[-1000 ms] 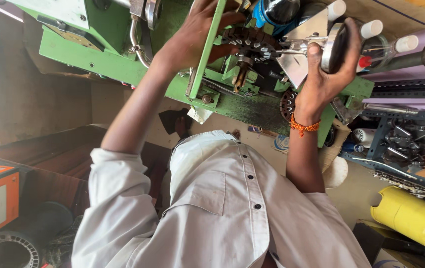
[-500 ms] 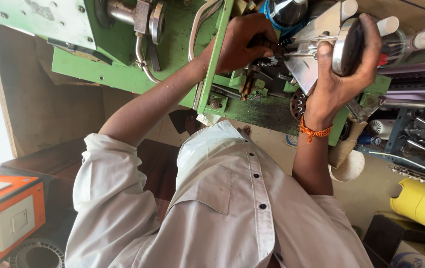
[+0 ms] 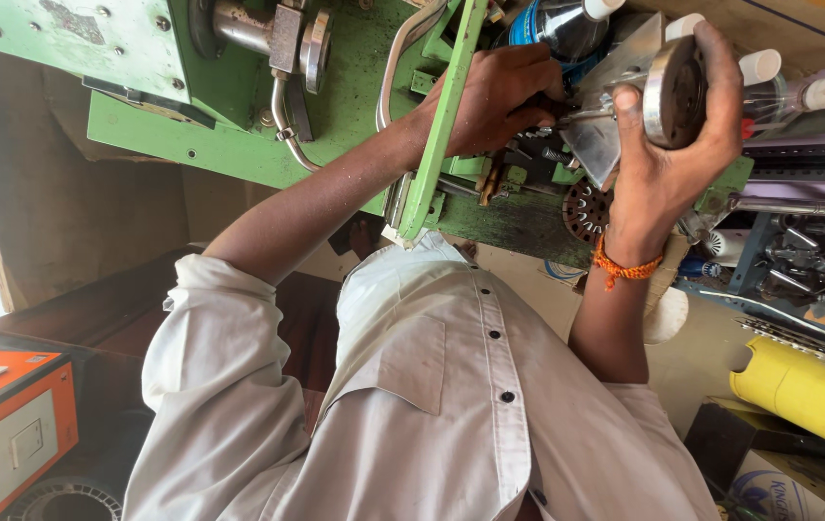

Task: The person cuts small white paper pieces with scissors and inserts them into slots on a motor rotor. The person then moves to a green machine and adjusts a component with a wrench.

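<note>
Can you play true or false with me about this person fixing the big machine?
1. The right hand has its grip around a round metal disc. True.
2. The machine is red. False: it is green.
3. An orange thread band sits on the right wrist. True.
4. The shirt is black. False: it is white.
5. The left hand rests on the shirt. False: it reaches into the machine.
</note>
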